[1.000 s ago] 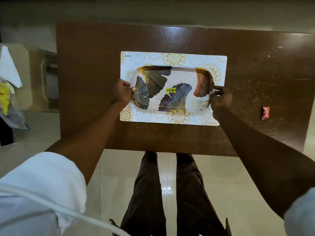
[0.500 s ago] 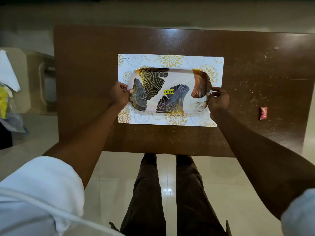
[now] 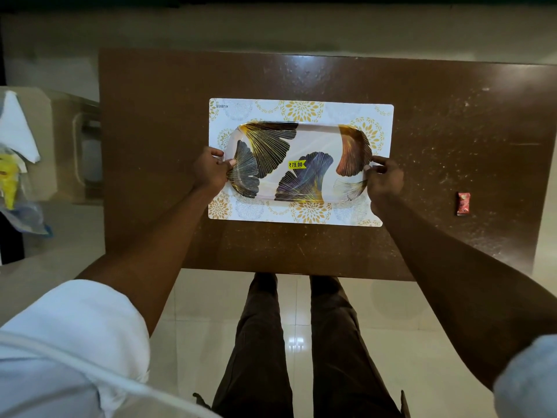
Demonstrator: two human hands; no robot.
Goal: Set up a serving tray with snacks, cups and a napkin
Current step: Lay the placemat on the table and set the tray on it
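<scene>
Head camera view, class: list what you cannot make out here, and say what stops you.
- Tray ends: left hand and right hand cover the rims.
- Red packet: print too small to read.
- Price sticker: the smaller print is too small.
- Bag at left: cut off by the frame edge, blurred.

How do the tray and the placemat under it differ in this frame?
The tray is smaller and lies within the placemat, which shows on all sides. The tray has a raised rim and well-rounded ends; the placemat is a flat rectangle. The tray carries large dark fan-shaped leaves and a yellow price sticker; the placemat has small gold floral medallions. The left hand and right hand grip the tray's ends, not the placemat. Both are pale and lie lengthwise on the table.
</scene>
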